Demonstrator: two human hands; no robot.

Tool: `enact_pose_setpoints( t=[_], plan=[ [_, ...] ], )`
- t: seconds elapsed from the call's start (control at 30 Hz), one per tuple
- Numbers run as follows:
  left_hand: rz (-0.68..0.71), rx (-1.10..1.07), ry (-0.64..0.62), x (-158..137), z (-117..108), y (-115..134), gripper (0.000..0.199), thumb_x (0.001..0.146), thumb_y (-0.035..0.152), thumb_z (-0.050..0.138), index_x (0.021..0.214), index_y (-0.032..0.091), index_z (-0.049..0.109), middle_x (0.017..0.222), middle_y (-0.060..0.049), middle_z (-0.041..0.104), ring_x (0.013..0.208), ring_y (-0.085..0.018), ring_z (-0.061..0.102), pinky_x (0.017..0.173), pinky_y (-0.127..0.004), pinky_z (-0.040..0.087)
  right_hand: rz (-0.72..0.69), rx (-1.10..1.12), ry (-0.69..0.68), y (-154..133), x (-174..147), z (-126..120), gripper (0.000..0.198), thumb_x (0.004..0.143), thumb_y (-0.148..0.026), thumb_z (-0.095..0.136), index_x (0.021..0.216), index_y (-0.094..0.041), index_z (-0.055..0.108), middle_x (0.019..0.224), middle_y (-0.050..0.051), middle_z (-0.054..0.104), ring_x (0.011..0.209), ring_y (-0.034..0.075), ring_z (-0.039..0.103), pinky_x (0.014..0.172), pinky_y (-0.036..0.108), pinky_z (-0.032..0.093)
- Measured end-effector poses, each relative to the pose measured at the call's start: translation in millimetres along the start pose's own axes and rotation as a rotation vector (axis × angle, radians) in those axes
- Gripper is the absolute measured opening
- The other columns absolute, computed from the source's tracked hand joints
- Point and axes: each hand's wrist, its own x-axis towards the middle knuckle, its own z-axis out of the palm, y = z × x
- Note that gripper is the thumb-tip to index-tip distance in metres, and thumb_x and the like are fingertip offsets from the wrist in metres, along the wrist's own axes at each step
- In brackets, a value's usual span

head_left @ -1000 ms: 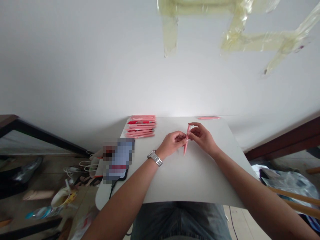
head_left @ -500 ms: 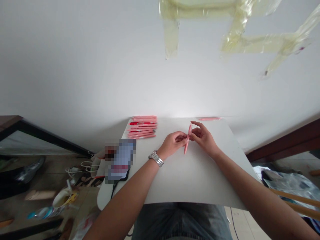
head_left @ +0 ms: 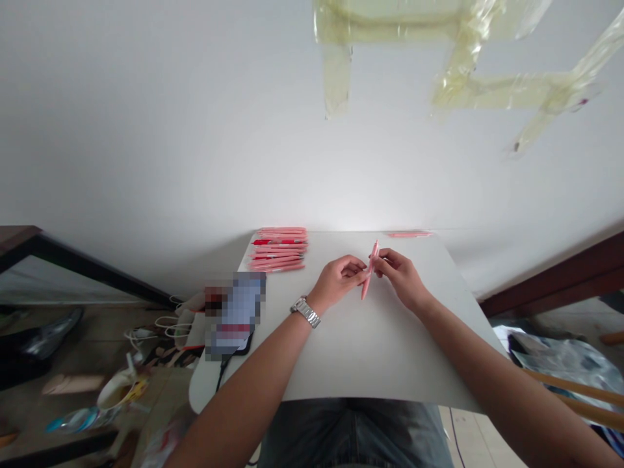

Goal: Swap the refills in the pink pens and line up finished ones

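A pink pen [head_left: 366, 286] is held tilted above the middle of the white table [head_left: 370, 351], its upper end leaning away from me. My left hand [head_left: 340, 281] pinches it near the middle from the left side. From the right, the thumb and fingers of my right hand [head_left: 397, 274] close on its upper half. At the table's back left lies a row of pink pens [head_left: 279, 253], with a red pen [head_left: 277, 242] among them. Another pink pen [head_left: 409, 234] rests alone along the back edge by the wall.
A phone [head_left: 238, 309], blurred out, lies at the table's left edge with a black cable. The wall [head_left: 195, 117] rises directly behind the table. On the floor to the left are a cup [head_left: 117, 389] and a plastic bottle [head_left: 78, 419]. Plastic bags [head_left: 565, 357] sit at the right.
My right index finger has come down from the pen's top end and bent in beside the other fingers. The left hand keeps its grip on the pen, nearly unmoved.
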Motion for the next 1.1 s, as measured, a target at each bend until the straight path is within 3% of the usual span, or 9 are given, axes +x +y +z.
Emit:
enact_pose_setpoints(
  t=[0.27, 0.53, 0.6, 0.67, 0.73, 0.83, 0.93, 1.1],
  plan=[
    [0.059, 0.124, 0.139, 1.4, -6.3, -0.4, 0.029, 0.094, 0.045, 0.066, 0.1, 0.017, 0.067, 0.091, -0.006, 0.073, 0.08, -0.016, 0.074, 0.079, -0.029, 0.062, -0.042, 0.215, 0.152, 5.7, 9.9, -15.1, 0.027, 0.09, -0.049, 0.072, 0.089, -0.023, 0.066, 0.095, 0.002, 0.068, 0.082, 0.015, 0.061, 0.077, 0.031, 0.053],
    [0.047, 0.221, 0.233, 6.7, -14.2, -8.5, 0.023, 0.096, 0.041, 0.061, 0.096, 0.018, 0.065, 0.089, -0.005, 0.074, 0.075, -0.015, 0.075, 0.071, -0.025, 0.062, -0.034, 0.285, 0.29, -3.1, 28.2, -44.7, 0.026, 0.085, -0.045, 0.072, 0.088, -0.025, 0.055, 0.084, -0.003, 0.062, 0.081, 0.016, 0.067, 0.077, 0.032, 0.056],
    [0.035, 0.236, 0.238, 7.8, -14.8, -10.4, 0.022, 0.096, 0.04, 0.06, 0.096, 0.018, 0.065, 0.089, -0.005, 0.074, 0.074, -0.015, 0.075, 0.07, -0.024, 0.061, -0.027, 0.141, 0.352, -2.2, 34.1, -57.7, 0.022, 0.085, -0.041, 0.068, 0.089, -0.025, 0.053, 0.075, -0.005, 0.056, 0.064, 0.013, 0.058, 0.064, 0.028, 0.05],
    [0.035, 0.258, 0.233, 8.6, -15.4, -12.2, 0.022, 0.096, 0.04, 0.06, 0.096, 0.018, 0.065, 0.09, -0.005, 0.075, 0.075, -0.015, 0.075, 0.07, -0.024, 0.061, -0.035, -0.21, 0.37, 0.3, 39.4, -73.5, 0.019, 0.089, -0.042, 0.062, 0.093, -0.024, 0.057, 0.07, -0.003, 0.054, 0.059, 0.014, 0.051, 0.059, 0.028, 0.044],
    [0.04, 0.274, 0.228, 9.2, -16.1, -13.7, 0.023, 0.097, 0.041, 0.059, 0.097, 0.019, 0.065, 0.09, -0.005, 0.075, 0.076, -0.015, 0.075, 0.071, -0.024, 0.061, -0.068, -0.673, 0.311, 3.6, 44.2, -89.4, 0.02, 0.089, -0.041, 0.062, 0.096, -0.022, 0.065, 0.076, 0.002, 0.062, 0.067, 0.017, 0.055, 0.065, 0.031, 0.045],
    [0.034, 0.287, 0.225, 9.9, -17.0, -14.6, 0.024, 0.097, 0.042, 0.058, 0.097, 0.019, 0.065, 0.089, -0.005, 0.075, 0.076, -0.015, 0.075, 0.071, -0.024, 0.061, -0.12, -1.108, 0.201, 7.7, 51.8, -106.8, 0.026, 0.093, -0.033, 0.056, 0.111, -0.022, 0.07, 0.093, 0.007, 0.067, 0.081, 0.022, 0.062, 0.072, 0.033, 0.046],
    [0.028, 0.286, 0.229, 10.2, -17.0, -14.4, 0.025, 0.097, 0.043, 0.058, 0.097, 0.019, 0.066, 0.088, -0.005, 0.075, 0.076, -0.015, 0.076, 0.07, -0.025, 0.061, -0.039, -1.344, 0.077, 10.2, 60.3, -114.8, 0.036, 0.095, -0.031, 0.056, 0.129, -0.027, 0.068, 0.109, 0.008, 0.066, 0.089, 0.023, 0.066, 0.07, 0.032, 0.045],
    [0.03, 0.274, 0.228, 10.9, -16.9, -15.2, 0.026, 0.097, 0.043, 0.058, 0.097, 0.019, 0.066, 0.088, -0.005, 0.075, 0.076, -0.016, 0.076, 0.072, -0.026, 0.061, -0.002, -1.492, -0.032, 13.4, 73.4, -122.2, 0.034, 0.099, -0.03, 0.052, 0.13, -0.03, 0.068, 0.124, 0.007, 0.062, 0.091, 0.021, 0.068, 0.066, 0.031, 0.044]
  ],
)
